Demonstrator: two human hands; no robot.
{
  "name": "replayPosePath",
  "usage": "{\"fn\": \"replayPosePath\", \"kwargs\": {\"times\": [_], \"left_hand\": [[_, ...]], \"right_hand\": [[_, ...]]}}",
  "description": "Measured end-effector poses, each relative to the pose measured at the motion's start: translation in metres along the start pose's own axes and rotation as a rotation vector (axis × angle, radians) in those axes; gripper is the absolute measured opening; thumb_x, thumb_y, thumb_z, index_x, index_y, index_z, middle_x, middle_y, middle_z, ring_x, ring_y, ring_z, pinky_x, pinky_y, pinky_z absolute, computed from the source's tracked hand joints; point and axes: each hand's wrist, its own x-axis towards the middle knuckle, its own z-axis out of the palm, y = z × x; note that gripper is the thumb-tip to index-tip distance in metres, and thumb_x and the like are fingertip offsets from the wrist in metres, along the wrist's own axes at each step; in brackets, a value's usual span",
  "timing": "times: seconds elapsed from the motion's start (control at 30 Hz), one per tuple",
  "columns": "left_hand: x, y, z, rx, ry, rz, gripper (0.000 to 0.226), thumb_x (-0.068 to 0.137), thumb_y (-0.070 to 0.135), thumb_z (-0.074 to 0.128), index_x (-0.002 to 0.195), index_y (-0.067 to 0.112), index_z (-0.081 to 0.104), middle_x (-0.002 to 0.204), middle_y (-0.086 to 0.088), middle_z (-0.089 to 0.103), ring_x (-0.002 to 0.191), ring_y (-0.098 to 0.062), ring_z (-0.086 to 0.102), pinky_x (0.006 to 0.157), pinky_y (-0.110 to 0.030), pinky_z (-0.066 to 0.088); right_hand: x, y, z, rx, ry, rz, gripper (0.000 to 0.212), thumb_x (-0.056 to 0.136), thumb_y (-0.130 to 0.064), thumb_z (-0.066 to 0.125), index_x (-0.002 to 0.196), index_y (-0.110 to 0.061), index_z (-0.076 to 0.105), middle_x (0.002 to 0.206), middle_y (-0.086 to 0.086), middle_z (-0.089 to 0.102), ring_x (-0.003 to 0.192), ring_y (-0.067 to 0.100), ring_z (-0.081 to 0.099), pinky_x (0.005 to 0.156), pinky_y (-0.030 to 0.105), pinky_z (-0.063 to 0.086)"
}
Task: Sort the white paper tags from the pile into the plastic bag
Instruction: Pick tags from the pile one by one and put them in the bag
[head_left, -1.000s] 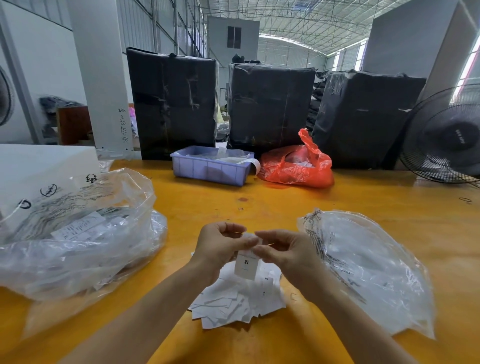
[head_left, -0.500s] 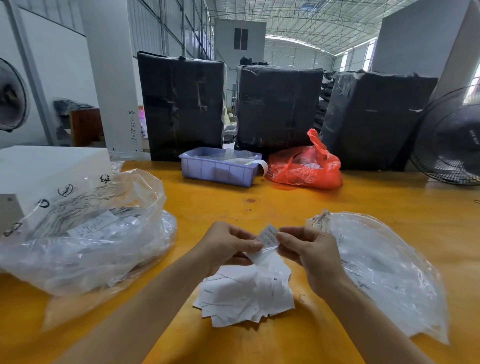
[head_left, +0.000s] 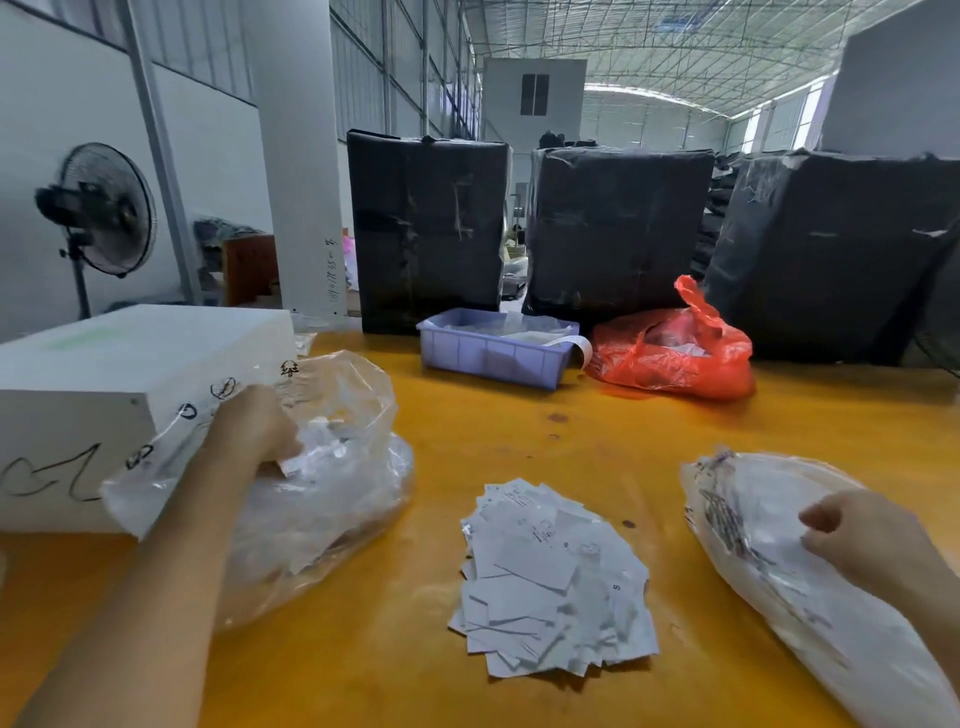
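Mostly unfinished, judging by layout. Orange table (head_left: 519, 441) carrying two clear plastic bags: left bag (head_left: 322, 509) crumpled and bulging against white box (head_left: 104, 374), right bag (head_left: 810, 597) lying flatter toward near right edge. Both showing pale contents through film; tag count inside not readable. Between them, well apart from either, pile of white paper tags (head_left: 550, 577), a thick, loosely fanned heap, some printed with a letter. Sizeable heap, so most sorting probably left to do.

Left hand (head_left: 254, 431) reached out over mouth of left bag, knuckles up, fingers curled down into folds of film. Something white at fingertips (head_left: 288, 460), possibly a tag being dropped in, possibly just bag plastic: cannot tell which. Forearm crossing near side of bag.

Right hand (head_left: 862, 530) lying on top of right bag, thumb raised, fingers loosely curled against film. Nothing plainly held; whether pinching plastic not clear.

Neither hand touching pile. Next step likely: back to heap for another tag.
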Motion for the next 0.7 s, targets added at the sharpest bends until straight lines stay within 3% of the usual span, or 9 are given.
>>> {"fn": "replayPosePath", "kwargs": {"times": [0.13,0.2,0.27,0.33,0.43,0.5,0.57,0.63,0.7], "left_hand": [[-0.003,0.003,0.010,0.262,0.089,-0.039,0.026,0.081,0.003,0.063,0.107,-0.001,0.063,0.107,-0.021,0.064,0.100,-0.037,0.059,0.078,-0.039,0.050],[-0.006,0.013,0.010,0.342,0.140,-0.059,0.028,0.085,0.007,0.064,0.111,0.001,0.060,0.110,-0.021,0.061,0.102,-0.038,0.056,0.074,-0.038,0.042],[-0.011,0.026,0.010,0.369,0.188,-0.029,0.029,0.086,0.015,0.066,0.112,0.002,0.060,0.107,-0.021,0.061,0.098,-0.037,0.056,0.073,-0.038,0.042],[-0.022,0.045,0.012,0.344,0.268,0.073,0.031,0.087,0.023,0.067,0.110,0.002,0.061,0.099,-0.020,0.061,0.088,-0.034,0.056,0.068,-0.037,0.041],[-0.048,0.077,0.024,0.130,0.335,0.384,0.027,0.087,0.023,0.066,0.107,0.005,0.067,0.099,-0.018,0.066,0.088,-0.033,0.059,0.068,-0.039,0.046],[-0.070,0.095,0.037,-0.041,0.262,0.563,0.026,0.085,0.021,0.068,0.106,0.006,0.069,0.104,-0.016,0.069,0.096,-0.034,0.061,0.079,-0.041,0.049],[-0.091,0.108,0.052,-0.160,0.166,0.676,0.022,0.084,0.019,0.069,0.103,0.007,0.071,0.103,-0.010,0.071,0.095,-0.027,0.063,0.082,-0.034,0.047],[-0.109,0.116,0.069,-0.288,0.053,0.752,0.017,0.084,0.018,0.069,0.099,0.009,0.072,0.097,-0.004,0.072,0.088,-0.018,0.063,0.078,-0.024,0.044],[-0.126,0.123,0.085,-0.417,-0.083,0.800,0.015,0.086,0.019,0.068,0.097,0.010,0.072,0.093,-0.001,0.072,0.083,-0.011,0.063,0.075,-0.017,0.046]], "right_hand": [[-0.001,0.003,0.015,-0.071,-0.083,-0.004,0.048,0.077,-0.025,0.077,0.115,0.001,0.064,0.122,0.017,0.063,0.114,0.030,0.057,0.091,0.033,0.040],[-0.001,0.003,0.017,-0.040,-0.048,0.007,0.040,0.074,-0.026,0.080,0.104,-0.002,0.069,0.112,0.017,0.067,0.099,0.027,0.060,0.082,0.033,0.043],[-0.003,0.001,0.017,-0.020,0.010,-0.008,0.018,0.075,-0.022,0.079,0.084,-0.007,0.072,0.094,0.012,0.071,0.081,0.023,0.058,0.071,0.031,0.045],[-0.004,0.001,0.017,-0.024,0.050,-0.023,0.005,0.080,-0.015,0.072,0.078,-0.010,0.072,0.087,0.007,0.071,0.079,0.022,0.060,0.069,0.030,0.047],[-0.003,0.001,0.015,0.009,0.079,-0.037,0.016,0.086,-0.009,0.061,0.075,-0.007,0.072,0.082,0.009,0.068,0.082,0.025,0.061,0.066,0.028,0.042],[-0.003,-0.002,0.011,0.056,0.113,-0.055,0.031,0.086,-0.006,0.057,0.055,-0.008,0.057,0.063,0.010,0.058,0.065,0.024,0.052,0.057,0.030,0.033],[-0.007,-0.007,0.005,0.144,0.225,-0.057,0.039,0.083,-0.003,0.055,0.047,-0.009,0.040,0.049,0.006,0.044,0.050,0.021,0.042,0.051,0.032,0.030],[-0.012,-0.017,-0.002,0.325,0.351,-0.048,0.031,0.084,-0.005,0.055,0.053,-0.004,0.051,0.053,0.010,0.056,0.053,0.026,0.055,0.052,0.032,0.044],[-0.021,-0.034,-0.009,0.737,0.308,-0.028,0.028,0.088,-0.004,0.052,0.062,-0.002,0.061,0.062,0.013,0.067,0.058,0.026,0.064,0.053,0.034,0.054]]}}
